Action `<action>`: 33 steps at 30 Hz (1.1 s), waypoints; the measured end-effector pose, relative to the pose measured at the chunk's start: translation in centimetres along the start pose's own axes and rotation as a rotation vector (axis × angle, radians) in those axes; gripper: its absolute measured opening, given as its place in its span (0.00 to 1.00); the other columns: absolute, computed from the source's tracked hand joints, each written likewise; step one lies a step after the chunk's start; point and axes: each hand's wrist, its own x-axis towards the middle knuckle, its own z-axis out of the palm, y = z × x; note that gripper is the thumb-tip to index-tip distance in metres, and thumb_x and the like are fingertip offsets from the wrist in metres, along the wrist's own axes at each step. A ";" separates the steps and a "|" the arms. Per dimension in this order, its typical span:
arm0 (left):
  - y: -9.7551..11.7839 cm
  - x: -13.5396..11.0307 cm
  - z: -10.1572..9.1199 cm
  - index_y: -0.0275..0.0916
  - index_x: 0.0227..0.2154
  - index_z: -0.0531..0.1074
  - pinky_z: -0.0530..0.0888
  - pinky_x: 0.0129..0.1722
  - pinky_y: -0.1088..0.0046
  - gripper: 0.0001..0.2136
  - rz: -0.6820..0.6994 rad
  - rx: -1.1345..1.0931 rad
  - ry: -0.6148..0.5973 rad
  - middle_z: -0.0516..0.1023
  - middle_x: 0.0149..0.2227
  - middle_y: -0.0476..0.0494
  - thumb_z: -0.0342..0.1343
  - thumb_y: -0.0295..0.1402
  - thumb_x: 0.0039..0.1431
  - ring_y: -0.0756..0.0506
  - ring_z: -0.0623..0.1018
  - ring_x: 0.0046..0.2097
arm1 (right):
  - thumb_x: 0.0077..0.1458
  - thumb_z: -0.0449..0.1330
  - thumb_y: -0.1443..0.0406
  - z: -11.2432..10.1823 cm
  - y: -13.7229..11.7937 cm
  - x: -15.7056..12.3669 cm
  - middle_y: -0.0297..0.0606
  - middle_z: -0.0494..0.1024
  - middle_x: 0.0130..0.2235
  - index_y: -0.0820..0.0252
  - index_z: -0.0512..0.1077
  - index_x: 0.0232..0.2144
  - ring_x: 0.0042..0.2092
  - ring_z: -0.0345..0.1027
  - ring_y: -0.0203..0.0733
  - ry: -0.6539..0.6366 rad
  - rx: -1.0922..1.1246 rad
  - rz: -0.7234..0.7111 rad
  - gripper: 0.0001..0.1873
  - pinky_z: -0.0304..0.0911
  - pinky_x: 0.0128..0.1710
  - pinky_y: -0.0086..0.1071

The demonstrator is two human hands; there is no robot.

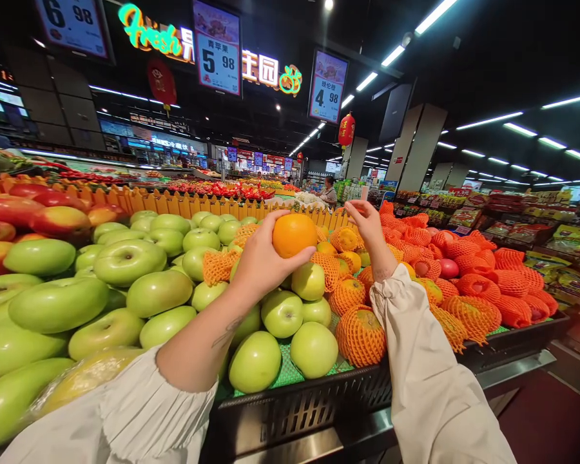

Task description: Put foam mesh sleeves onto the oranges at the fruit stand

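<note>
My left hand (265, 254) is closed around a bare orange (294, 236), thumb below it and fingers behind, above the green apples (283, 314). Raised over the back of the orange pile, my right hand (367, 225) has loosely bent fingers with a gap between them, and nothing shows in it. Below and between my forearms lie oranges in orange foam nets (361, 335), with some bare oranges among them. An orange foam net (219, 267) rests on the apples just left of my left wrist.
Red foam-netted fruit (478, 287) fills the right of the display, and red apples (60, 219) the far left. A black slatted bin edge (299, 403) runs along the front. A low orange picket fence (198, 205) stands behind; a person (328, 191) is farther back.
</note>
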 end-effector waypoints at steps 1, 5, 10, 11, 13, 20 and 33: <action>-0.1 0.1 -0.1 0.41 0.57 0.68 0.74 0.53 0.52 0.35 -0.015 -0.017 0.058 0.75 0.57 0.36 0.69 0.47 0.47 0.35 0.78 0.52 | 0.61 0.61 0.59 -1.0 1.2 0.5 0.50 0.76 0.57 0.61 0.73 0.52 0.58 0.69 0.50 0.172 -0.203 0.055 0.19 0.66 0.62 0.47; -0.6 0.3 -0.2 0.40 0.56 0.66 0.74 0.52 0.52 0.37 -0.074 -0.106 0.219 0.74 0.56 0.35 0.69 0.51 0.46 0.36 0.78 0.51 | 0.59 0.50 0.76 -2.8 4.8 0.7 0.53 0.68 0.67 0.66 0.62 0.68 0.70 0.55 0.54 0.138 -0.794 0.209 0.34 0.56 0.69 0.46; -0.5 0.3 -0.2 0.40 0.55 0.65 0.73 0.53 0.52 0.38 -0.118 -0.171 0.207 0.73 0.55 0.35 0.69 0.53 0.45 0.37 0.78 0.50 | 0.55 0.57 0.76 -2.3 6.7 -0.2 0.59 0.72 0.63 0.73 0.69 0.62 0.70 0.57 0.57 -0.074 -1.029 0.306 0.31 0.51 0.70 0.44; -0.5 0.3 -0.2 0.40 0.55 0.65 0.73 0.55 0.51 0.38 -0.113 -0.172 0.202 0.73 0.56 0.35 0.70 0.53 0.45 0.36 0.77 0.51 | 0.54 0.59 0.75 -2.3 6.9 -0.2 0.63 0.75 0.58 0.76 0.72 0.58 0.66 0.63 0.60 -0.058 -1.035 0.348 0.27 0.54 0.67 0.45; -0.3 0.2 -0.1 0.41 0.55 0.65 0.72 0.57 0.51 0.40 -0.112 -0.190 0.201 0.71 0.58 0.35 0.72 0.52 0.42 0.36 0.76 0.54 | 0.53 0.61 0.75 -2.5 6.9 0.0 0.68 0.78 0.51 0.78 0.77 0.49 0.59 0.70 0.64 -0.007 -1.048 0.437 0.20 0.62 0.60 0.47; 0.7 0.7 -0.1 0.39 0.48 0.65 0.83 0.36 0.65 0.30 -0.427 -0.838 0.130 0.75 0.53 0.35 0.71 0.46 0.48 0.39 0.80 0.47 | 0.62 0.56 0.61 -0.8 0.5 0.6 0.39 0.74 0.35 0.58 0.67 0.33 0.39 0.69 0.43 0.290 -0.439 0.018 0.07 0.66 0.43 0.35; 1.4 0.7 -0.4 0.38 0.48 0.69 0.80 0.39 0.73 0.24 -0.543 -1.014 0.102 0.77 0.55 0.36 0.70 0.43 0.54 0.43 0.80 0.51 | 0.44 0.69 0.56 3.2 -6.3 -5.2 0.38 0.81 0.43 0.53 0.75 0.36 0.50 0.75 0.50 -0.436 0.571 -0.003 0.16 0.76 0.47 0.44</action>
